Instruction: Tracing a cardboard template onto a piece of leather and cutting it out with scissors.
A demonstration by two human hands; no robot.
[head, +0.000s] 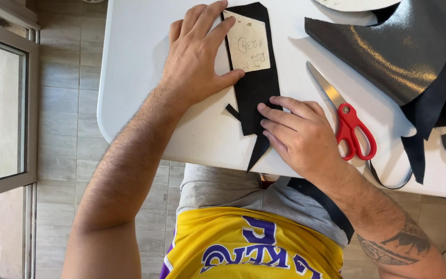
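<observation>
Fingers of the left hand (197,51) are spread flat and pressed on a tan card (248,42) and the black strip (256,82) under it, fingers of the right hand (298,134) are pressed flat on the strip's lower end, on a white table (140,62), red scissors (349,126) just beside.

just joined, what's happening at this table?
A person is working at a white table with a narrow piece of black material. The left hand lies flat, pressing a beige card template onto the piece. The right hand rests its fingertips on the lower end of the piece, near the table edge. Red-handled scissors lie unused beside the right hand. A larger sheet of black material sits at the far right, with trimmed strips hanging over the edge.
</observation>
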